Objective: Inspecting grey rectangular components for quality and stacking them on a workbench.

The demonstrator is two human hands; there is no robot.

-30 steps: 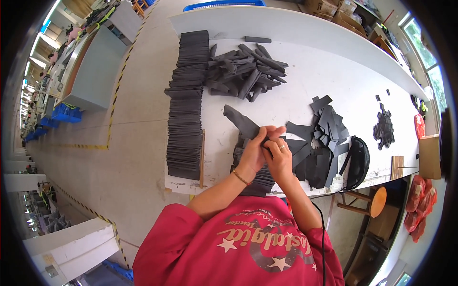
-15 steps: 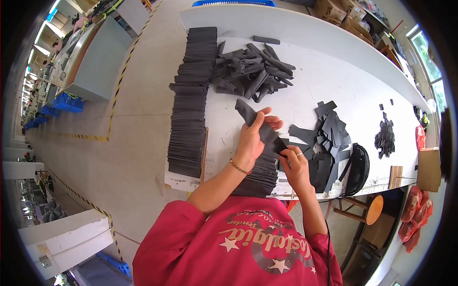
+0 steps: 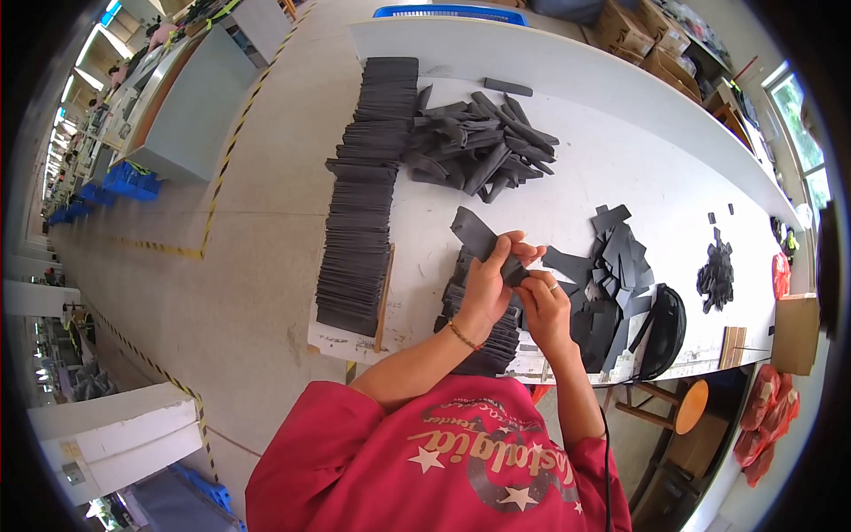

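Observation:
A dark grey fabric strip (image 3: 475, 232) is stretched between my two hands above the table. My left hand (image 3: 493, 282) grips it around the middle, thumb on top, and its far end sticks out beyond my fingers. At the near end, my right hand (image 3: 544, 303) pinches the strip close against my left fingers. Beneath my left wrist sits a stack of folded dark pieces (image 3: 493, 346), partly hidden by my arm. To the right of my right hand lies a loose heap of flat black pieces (image 3: 620, 259).
A long row of stacked dark pieces (image 3: 359, 213) runs along the table's left edge. Beyond my hands is a pile of folded strips (image 3: 487, 142). A black pouch (image 3: 665, 324), small black pieces (image 3: 716, 275) and a wooden stool (image 3: 690, 406) are to the right.
My hands have come closer together on the strip, with the right hand now against the left fingers. The whole view has shifted slightly.

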